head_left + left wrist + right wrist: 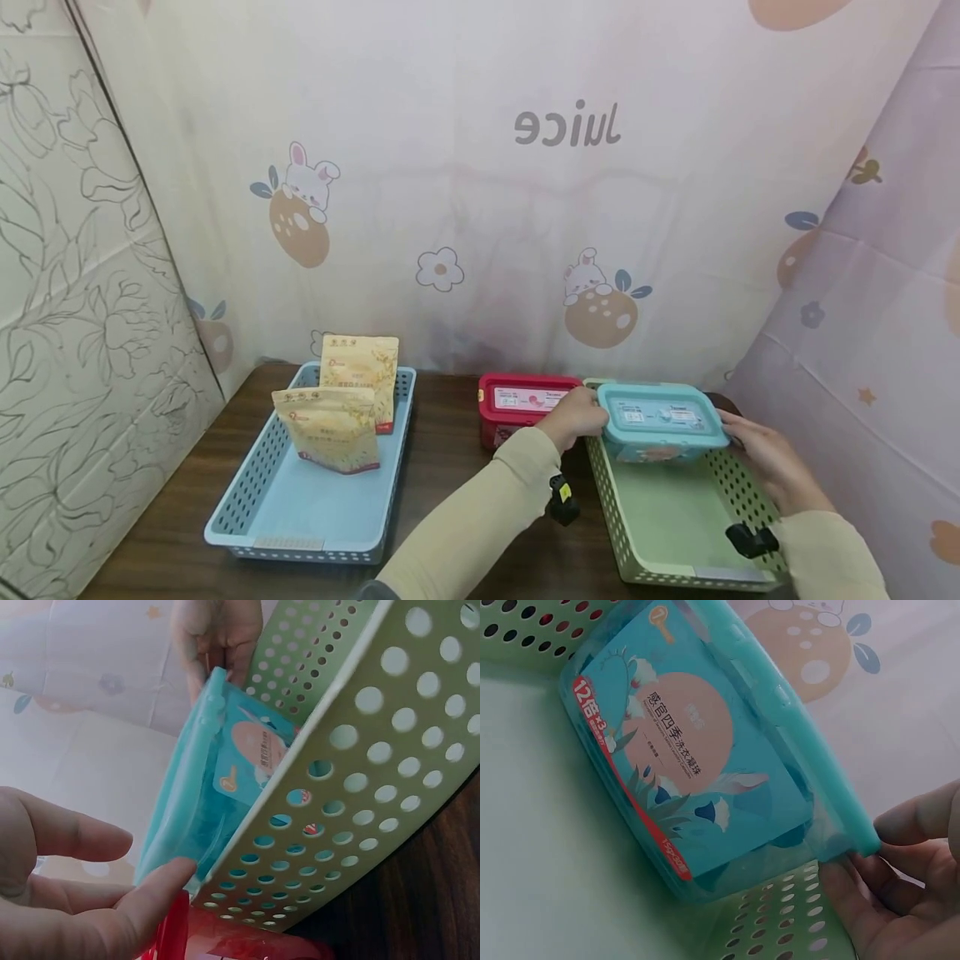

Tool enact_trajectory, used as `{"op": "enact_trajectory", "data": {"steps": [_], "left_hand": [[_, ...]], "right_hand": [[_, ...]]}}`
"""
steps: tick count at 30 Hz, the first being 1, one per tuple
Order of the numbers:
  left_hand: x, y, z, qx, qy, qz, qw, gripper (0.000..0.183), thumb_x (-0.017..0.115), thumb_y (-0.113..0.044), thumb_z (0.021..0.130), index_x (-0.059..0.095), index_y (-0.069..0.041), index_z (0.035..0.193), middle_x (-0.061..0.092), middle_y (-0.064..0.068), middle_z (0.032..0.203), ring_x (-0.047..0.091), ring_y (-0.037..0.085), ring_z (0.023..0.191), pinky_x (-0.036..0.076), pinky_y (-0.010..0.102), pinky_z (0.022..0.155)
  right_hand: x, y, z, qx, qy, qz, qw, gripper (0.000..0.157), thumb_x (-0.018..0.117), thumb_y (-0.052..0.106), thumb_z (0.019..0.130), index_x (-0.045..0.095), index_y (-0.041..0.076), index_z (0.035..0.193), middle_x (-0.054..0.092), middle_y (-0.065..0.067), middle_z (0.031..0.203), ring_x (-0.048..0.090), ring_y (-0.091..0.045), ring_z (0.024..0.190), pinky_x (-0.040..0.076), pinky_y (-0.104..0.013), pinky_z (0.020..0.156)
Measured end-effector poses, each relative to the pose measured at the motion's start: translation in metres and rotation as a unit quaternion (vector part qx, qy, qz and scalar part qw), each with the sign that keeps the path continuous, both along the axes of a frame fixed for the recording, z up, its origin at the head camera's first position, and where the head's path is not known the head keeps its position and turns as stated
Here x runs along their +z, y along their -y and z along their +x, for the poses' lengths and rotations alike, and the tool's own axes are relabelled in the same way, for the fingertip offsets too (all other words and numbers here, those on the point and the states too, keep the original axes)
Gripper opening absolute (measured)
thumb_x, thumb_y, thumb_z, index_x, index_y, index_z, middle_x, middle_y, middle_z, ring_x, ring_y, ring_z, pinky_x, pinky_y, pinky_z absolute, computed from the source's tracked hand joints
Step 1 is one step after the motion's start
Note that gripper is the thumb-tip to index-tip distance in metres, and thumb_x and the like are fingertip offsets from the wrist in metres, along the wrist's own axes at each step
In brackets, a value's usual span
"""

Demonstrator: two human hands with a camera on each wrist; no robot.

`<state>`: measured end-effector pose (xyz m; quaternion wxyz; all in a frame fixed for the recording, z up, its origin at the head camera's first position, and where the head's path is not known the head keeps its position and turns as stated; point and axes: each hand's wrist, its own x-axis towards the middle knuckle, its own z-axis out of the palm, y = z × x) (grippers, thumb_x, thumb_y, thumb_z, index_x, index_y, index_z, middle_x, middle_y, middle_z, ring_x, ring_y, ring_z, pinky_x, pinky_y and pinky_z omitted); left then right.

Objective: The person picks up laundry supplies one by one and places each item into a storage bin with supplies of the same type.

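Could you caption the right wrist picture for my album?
The right hand holds a turquoise tub partly inside a green basket.

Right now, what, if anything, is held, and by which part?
The blue box: the right grip pinches its lid at the right end. Whether the left grip, opposite, holds it is unclear.

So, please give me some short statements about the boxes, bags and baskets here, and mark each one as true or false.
1. The right hand holds the teal box. True.
2. The teal box has no lid. False: its lid is on.
3. The red box is outside the green basket. True.
4. The bags are in the green basket. False: they are in the blue basket.
5. The table is white. False: it is dark brown.
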<state>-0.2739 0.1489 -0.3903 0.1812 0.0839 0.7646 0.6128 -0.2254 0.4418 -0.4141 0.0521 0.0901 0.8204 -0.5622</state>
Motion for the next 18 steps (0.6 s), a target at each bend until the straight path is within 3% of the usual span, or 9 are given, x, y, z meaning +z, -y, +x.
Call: {"op": "enact_trajectory", "data": {"steps": [9,18], "left_hand": [[0.0043,0.0042,0.0003,-0.021,0.024,0.003,0.9995,0.049,0.061,0.005,0.089,0.055,0.006,0.137,0.062,0.012,0.128,0.060,0.024,0.107,0.053,0.046,0.096],[0.0030,0.0040,0.0011,-0.028,0.031,0.025,0.9988,0.054,0.060,0.006,0.089,0.049,0.008,0.141,0.056,0.015,0.138,0.056,0.023,0.112,0.050,0.046,0.101]], "right_hand": [[-0.0009,-0.0007,0.0012,0.000,0.002,0.011,1.000,0.061,0.034,0.029,0.109,0.017,-0.008,0.154,0.012,-0.032,0.160,0.044,0.023,0.092,0.051,-0.015,0.087],[-0.0011,0.0012,0.0032,-0.004,0.006,0.043,0.999,0.061,0.034,0.030,0.110,0.019,-0.009,0.153,0.016,-0.034,0.158,0.046,0.019,0.092,0.052,-0.020,0.088]]}}
